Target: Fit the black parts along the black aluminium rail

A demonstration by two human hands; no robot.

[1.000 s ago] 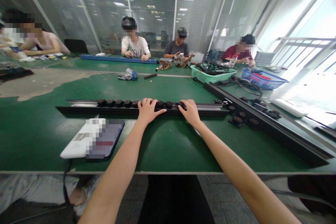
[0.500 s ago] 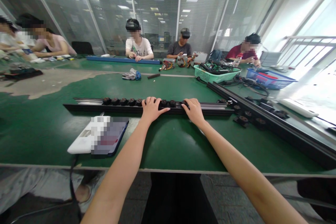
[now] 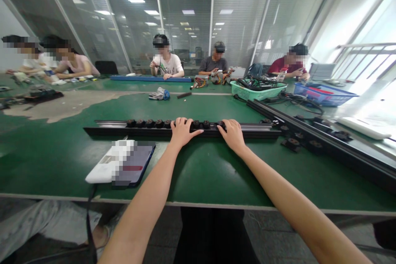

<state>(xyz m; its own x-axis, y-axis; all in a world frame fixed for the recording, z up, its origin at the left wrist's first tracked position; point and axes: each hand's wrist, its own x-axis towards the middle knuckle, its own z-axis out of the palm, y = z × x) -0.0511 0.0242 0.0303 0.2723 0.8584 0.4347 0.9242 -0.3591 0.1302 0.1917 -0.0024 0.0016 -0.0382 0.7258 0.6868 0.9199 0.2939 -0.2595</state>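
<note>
A long black rail (image 3: pixel 148 131) with a silvery channel lies crosswise on the green table in front of me. Several small black blocks with brownish round tops, like sockets, sit in a row along it; one such block (image 3: pixel 206 124) shows between my hands. My left hand (image 3: pixel 182 132) is curled over the rail, fingers on its far side and thumb stretched along the front. To the right, my right hand (image 3: pixel 232 134) grips another black block (image 3: pixel 220 124) on the rail between thumb and fingers, which partly cover it.
Another long black rail (image 3: pixel 328 148) slants along the right, with several loose black blocks (image 3: pixel 291 143) beside it. A phone (image 3: pixel 140 169) and a white device (image 3: pixel 105 169) lie front left. Further back are gloves (image 3: pixel 159 94), a green basket (image 3: pixel 260 92), a blue basket (image 3: pixel 328 95) and several seated people.
The whole scene sits slightly lower and further right as my view tilts up. Both hands keep their places on the rail. The person opposite has raised one hand.
</note>
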